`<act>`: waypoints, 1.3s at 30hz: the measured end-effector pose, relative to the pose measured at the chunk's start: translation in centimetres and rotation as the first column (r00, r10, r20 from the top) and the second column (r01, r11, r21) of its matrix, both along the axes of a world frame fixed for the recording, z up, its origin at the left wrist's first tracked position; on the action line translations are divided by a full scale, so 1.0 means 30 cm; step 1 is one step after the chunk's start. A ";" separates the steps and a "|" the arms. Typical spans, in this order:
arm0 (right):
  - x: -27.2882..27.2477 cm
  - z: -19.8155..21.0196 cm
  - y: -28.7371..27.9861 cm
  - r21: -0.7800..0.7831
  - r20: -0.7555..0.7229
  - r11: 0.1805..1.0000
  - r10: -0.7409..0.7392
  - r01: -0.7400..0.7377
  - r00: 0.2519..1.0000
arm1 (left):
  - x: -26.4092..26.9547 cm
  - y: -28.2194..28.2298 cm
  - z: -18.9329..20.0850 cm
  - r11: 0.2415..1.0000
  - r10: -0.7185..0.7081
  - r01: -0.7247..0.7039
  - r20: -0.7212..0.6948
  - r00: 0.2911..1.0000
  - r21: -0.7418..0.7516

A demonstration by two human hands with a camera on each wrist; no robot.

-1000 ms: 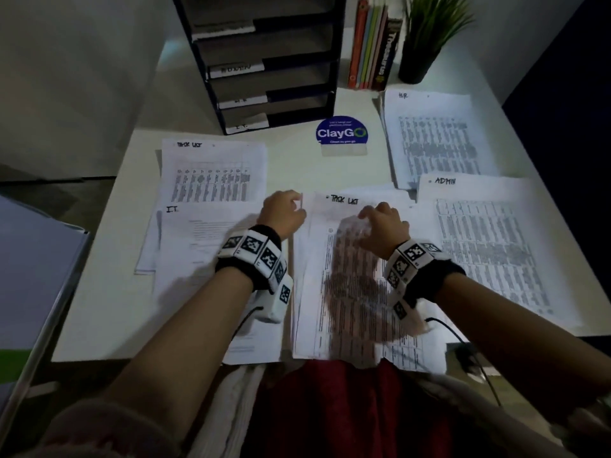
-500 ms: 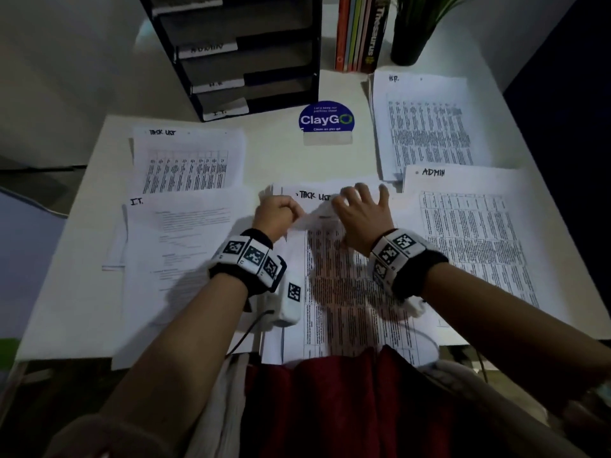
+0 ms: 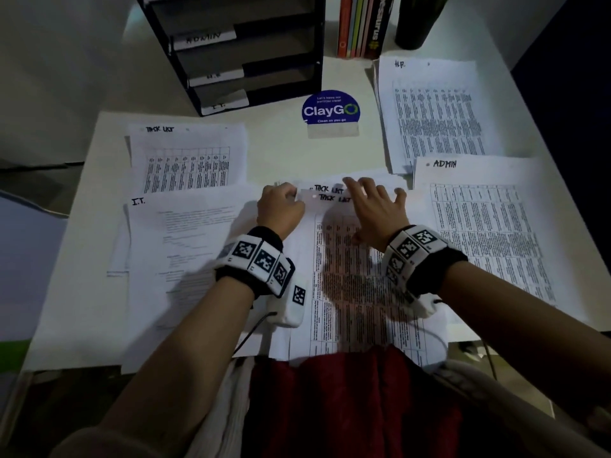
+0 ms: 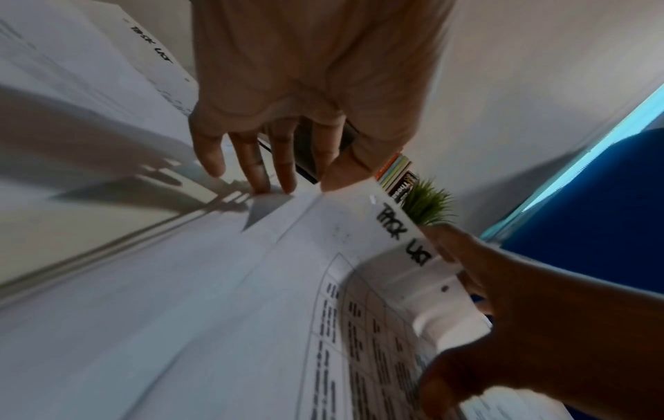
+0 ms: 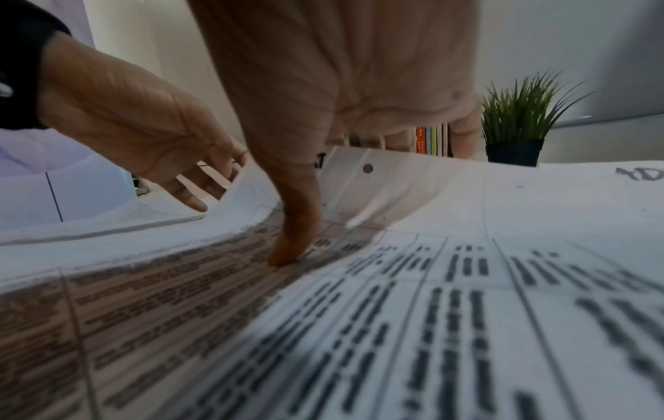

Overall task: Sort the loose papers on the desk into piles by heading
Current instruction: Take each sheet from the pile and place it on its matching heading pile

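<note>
A stack of printed sheets headed TASK LIST (image 3: pixel 347 292) lies at the desk's front middle. My left hand (image 3: pixel 284 201) pinches the top sheet's upper left corner, thumb over the edge (image 4: pixel 341 173). That sheet's top edge (image 4: pixel 398 227) curls up off the stack. My right hand (image 3: pixel 367 209) has its thumb (image 5: pixel 291 253) pressed on the sheet's printed table, with its spread fingers behind the raised edge. Four piles lie around: TASK LIST (image 3: pixel 188 160) far left, I.T. (image 3: pixel 185 246) near left, H.R. (image 3: pixel 429 120) far right, ADMIN (image 3: pixel 489 233) near right.
A black tray organiser (image 3: pixel 248 54) with labelled shelves stands at the back. Beside it are a blue ClayGo sign (image 3: pixel 330 110), a row of books (image 3: pixel 360 24) and a potted plant (image 3: pixel 416 24). The front stack overhangs the desk's near edge above red cloth (image 3: pixel 330 398).
My right hand went from curled on the sheet to spread fingers at its top edge. That edge has lifted off the stack, and my left hand stays at the corner.
</note>
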State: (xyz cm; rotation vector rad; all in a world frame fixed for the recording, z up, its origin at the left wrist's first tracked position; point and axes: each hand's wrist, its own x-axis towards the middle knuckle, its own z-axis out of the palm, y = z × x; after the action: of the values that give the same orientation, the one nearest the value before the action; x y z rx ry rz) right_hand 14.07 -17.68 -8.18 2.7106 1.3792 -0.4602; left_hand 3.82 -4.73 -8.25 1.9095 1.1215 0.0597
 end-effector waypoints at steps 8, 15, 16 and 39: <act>-0.031 0.018 -0.013 -0.062 0.105 0.998 0.005 0.001 0.994 | -0.011 -0.033 0.017 0.993 0.044 -0.024 0.165 0.985 -0.117; -0.092 -0.009 -0.045 0.009 0.120 1.000 0.002 -0.003 0.993 | 0.022 -0.006 0.016 0.984 0.149 -0.118 0.260 0.954 -0.131; -0.092 -0.010 -0.047 0.044 0.105 0.999 -0.017 0.012 0.994 | 0.021 -0.012 0.011 0.980 0.153 -0.110 0.274 0.949 -0.167; -0.108 -0.008 -0.055 0.039 0.114 0.998 -0.048 0.044 0.992 | -0.005 0.016 -0.018 0.997 0.033 -0.035 0.022 0.999 0.074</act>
State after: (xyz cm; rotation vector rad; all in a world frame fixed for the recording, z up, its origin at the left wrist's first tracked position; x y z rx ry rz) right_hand 10.83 -19.33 -8.41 2.7545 1.3117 -0.2795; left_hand 3.66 -4.26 -8.79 1.9515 1.1523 0.1413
